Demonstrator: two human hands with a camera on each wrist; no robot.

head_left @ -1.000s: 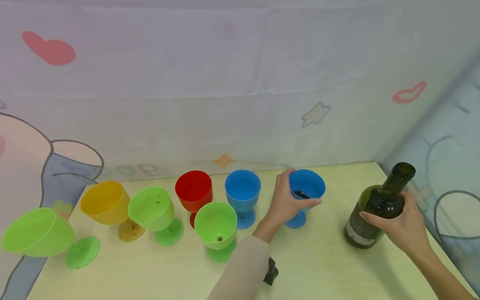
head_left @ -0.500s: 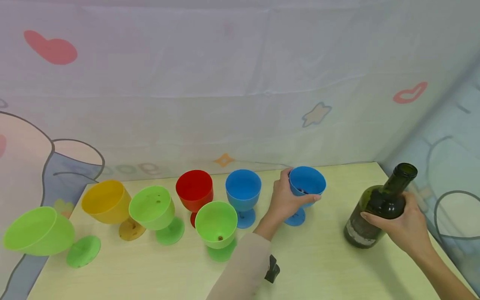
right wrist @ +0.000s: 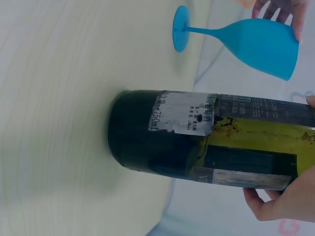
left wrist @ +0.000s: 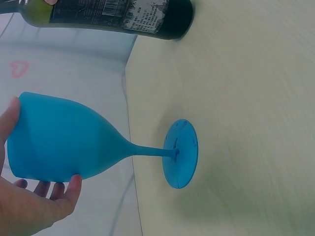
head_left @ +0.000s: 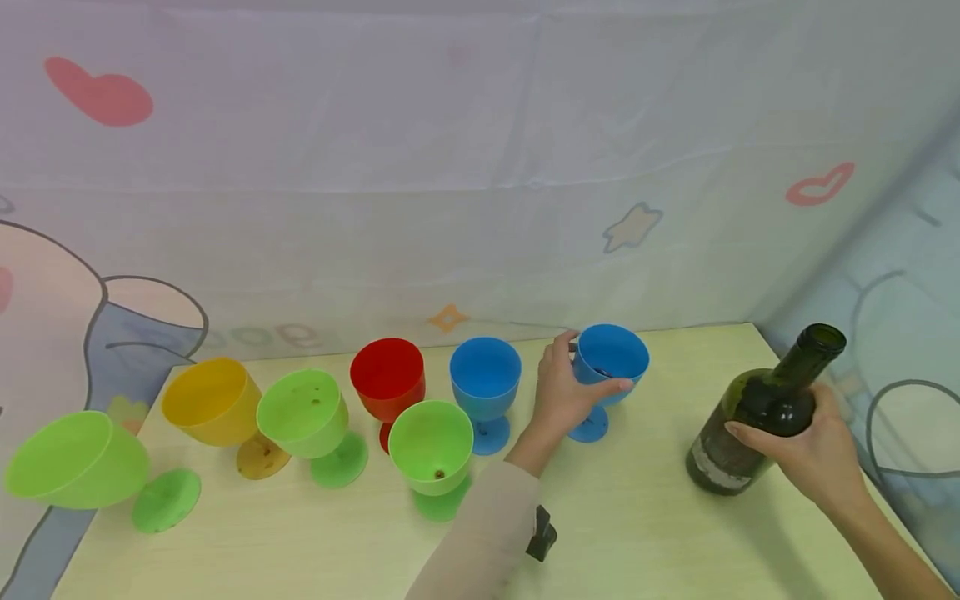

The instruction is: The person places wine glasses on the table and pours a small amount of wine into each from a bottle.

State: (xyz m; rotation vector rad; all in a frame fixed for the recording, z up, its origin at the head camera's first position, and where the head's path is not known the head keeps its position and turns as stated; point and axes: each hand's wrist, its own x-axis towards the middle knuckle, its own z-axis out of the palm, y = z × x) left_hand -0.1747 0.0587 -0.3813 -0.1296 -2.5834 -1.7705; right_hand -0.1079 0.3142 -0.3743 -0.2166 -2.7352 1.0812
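My left hand (head_left: pixel 558 392) holds a blue goblet (head_left: pixel 611 354) by its bowl, thumb on the near side and fingers round the left. A little dark content shows inside that bowl. In the left wrist view its thin stem and round foot (left wrist: pixel 180 154) show whole, the foot close over the tabletop. At the right, my right hand (head_left: pixel 821 454) grips a dark green wine bottle (head_left: pixel 723 446) round its upper body. The uncorked bottle leans to the right, its base at the table. Its worn label (right wrist: pixel 184 113) shows in the right wrist view.
Left of my left hand stand a second blue goblet (head_left: pixel 486 379), a red goblet (head_left: pixel 386 379), a yellow goblet (head_left: pixel 213 404) and several green goblets, one of them (head_left: pixel 431 450) nearer the front. A printed cloth (head_left: pixel 480 167) hangs behind the pale table (head_left: pixel 637 533).
My left hand has moved the blue goblet slightly back, away from me. The bottle's neck has tipped a little further right in my right hand.
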